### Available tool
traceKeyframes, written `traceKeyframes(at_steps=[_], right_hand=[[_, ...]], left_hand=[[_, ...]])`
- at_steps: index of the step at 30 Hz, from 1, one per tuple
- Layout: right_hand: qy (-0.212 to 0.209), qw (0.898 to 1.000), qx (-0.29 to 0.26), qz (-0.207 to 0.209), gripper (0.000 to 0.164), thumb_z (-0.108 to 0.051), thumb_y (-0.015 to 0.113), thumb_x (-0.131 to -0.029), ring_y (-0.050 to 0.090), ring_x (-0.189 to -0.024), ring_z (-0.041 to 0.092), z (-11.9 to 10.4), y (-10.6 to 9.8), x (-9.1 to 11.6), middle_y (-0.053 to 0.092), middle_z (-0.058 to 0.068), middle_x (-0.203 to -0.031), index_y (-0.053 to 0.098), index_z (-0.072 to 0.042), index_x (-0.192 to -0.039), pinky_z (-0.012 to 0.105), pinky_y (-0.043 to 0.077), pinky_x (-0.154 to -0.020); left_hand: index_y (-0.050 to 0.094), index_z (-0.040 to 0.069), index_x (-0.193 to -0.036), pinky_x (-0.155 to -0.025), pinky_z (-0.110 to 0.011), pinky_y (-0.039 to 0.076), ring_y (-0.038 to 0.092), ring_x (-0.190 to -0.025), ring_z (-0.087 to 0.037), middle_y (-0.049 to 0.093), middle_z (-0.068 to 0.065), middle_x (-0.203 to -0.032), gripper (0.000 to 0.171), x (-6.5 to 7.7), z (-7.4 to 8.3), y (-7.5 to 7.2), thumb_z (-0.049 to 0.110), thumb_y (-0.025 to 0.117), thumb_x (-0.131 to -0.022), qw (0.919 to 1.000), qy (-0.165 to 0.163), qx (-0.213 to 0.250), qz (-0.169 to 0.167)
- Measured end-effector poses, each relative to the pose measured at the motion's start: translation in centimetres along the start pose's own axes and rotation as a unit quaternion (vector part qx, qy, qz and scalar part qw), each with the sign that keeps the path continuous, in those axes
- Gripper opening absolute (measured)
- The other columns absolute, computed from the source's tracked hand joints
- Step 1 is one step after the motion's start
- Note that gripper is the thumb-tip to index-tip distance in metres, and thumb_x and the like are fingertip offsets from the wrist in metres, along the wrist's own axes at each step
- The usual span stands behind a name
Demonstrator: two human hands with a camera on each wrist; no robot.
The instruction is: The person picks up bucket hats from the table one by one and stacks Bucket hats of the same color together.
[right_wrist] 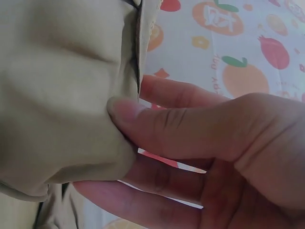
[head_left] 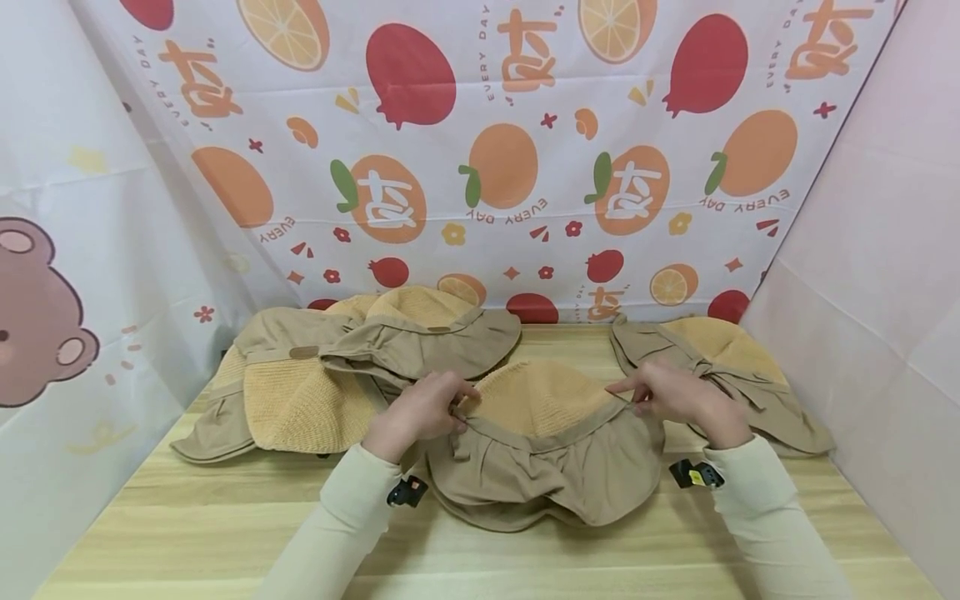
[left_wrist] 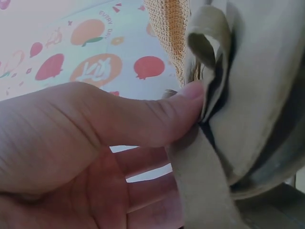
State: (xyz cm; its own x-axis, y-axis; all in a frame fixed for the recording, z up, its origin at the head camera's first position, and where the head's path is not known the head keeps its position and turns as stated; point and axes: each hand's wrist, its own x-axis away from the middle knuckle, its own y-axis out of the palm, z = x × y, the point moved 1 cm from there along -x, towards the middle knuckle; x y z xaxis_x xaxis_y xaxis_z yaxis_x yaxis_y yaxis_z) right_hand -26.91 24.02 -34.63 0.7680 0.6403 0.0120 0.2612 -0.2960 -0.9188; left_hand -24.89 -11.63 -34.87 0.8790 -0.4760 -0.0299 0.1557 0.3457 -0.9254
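In the head view a sun hat point(head_left: 540, 467) with a straw-coloured knitted crown and a khaki cloth brim is at the middle of the table. My left hand point(head_left: 429, 407) pinches its left side where crown and brim meet. On the opposite side my right hand point(head_left: 670, 397) pinches the same seam. The left wrist view shows the left thumb point(left_wrist: 183, 102) pressing the cloth beside a fabric loop point(left_wrist: 209, 38) and a hanging strap point(left_wrist: 202, 181). In the right wrist view the right thumb point(right_wrist: 138, 117) lies on the brim cloth point(right_wrist: 62, 95), with fingers behind it.
More hats of the same kind lie in an overlapping group point(head_left: 315, 408) at the left. Another hat point(head_left: 727, 367) lies at the right, its brim tied with a bow. A fruit-print curtain point(head_left: 450, 167) hangs behind the wooden table point(head_left: 600, 567), and pale cloth walls flank it.
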Motion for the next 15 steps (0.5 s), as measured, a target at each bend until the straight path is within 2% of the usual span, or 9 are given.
traceKeyframes(at_steps=[5, 8, 15], right_hand=[[0.007, 1.000, -0.005, -0.013, 0.045, 0.013, 0.064, -0.077, 0.056, -0.064, 0.007, 0.5, 0.8, -0.6, 0.071, 0.005, -0.094, 0.067, -0.004, -0.120, 0.023, 0.048, -0.053], [0.019, 0.999, -0.013, -0.022, 0.046, 0.013, 0.062, -0.079, 0.056, -0.067, 0.008, 0.9, 1.3, -0.9, 0.069, 0.002, -0.084, 0.066, -0.005, -0.121, 0.024, 0.048, -0.053], [0.036, 0.999, 0.003, -0.009, 0.049, 0.015, 0.060, -0.077, 0.048, -0.059, 0.008, 1.7, 1.9, -1.5, 0.068, 0.000, -0.076, 0.067, -0.006, -0.121, 0.022, 0.041, -0.047]], left_hand=[[0.070, 0.013, -0.114, -0.080, -0.042, 0.050, 0.058, -0.090, -0.019, 0.064, -0.004, -0.098, 0.043, -0.1, -0.3, 0.6, 0.008, 0.080, -0.073, 0.9998, -0.011, -0.005, -0.017], [0.070, 0.014, -0.114, -0.081, -0.043, 0.049, 0.058, -0.092, -0.020, 0.065, -0.005, -0.100, 0.042, -0.2, -0.5, 0.9, 0.009, 0.080, -0.074, 0.9996, -0.015, -0.011, -0.021], [0.069, 0.011, -0.116, -0.078, -0.041, 0.050, 0.057, -0.088, -0.019, 0.064, -0.006, -0.099, 0.041, -0.8, -0.9, 1.7, 0.006, 0.078, -0.076, 0.9998, -0.016, -0.006, -0.013]])
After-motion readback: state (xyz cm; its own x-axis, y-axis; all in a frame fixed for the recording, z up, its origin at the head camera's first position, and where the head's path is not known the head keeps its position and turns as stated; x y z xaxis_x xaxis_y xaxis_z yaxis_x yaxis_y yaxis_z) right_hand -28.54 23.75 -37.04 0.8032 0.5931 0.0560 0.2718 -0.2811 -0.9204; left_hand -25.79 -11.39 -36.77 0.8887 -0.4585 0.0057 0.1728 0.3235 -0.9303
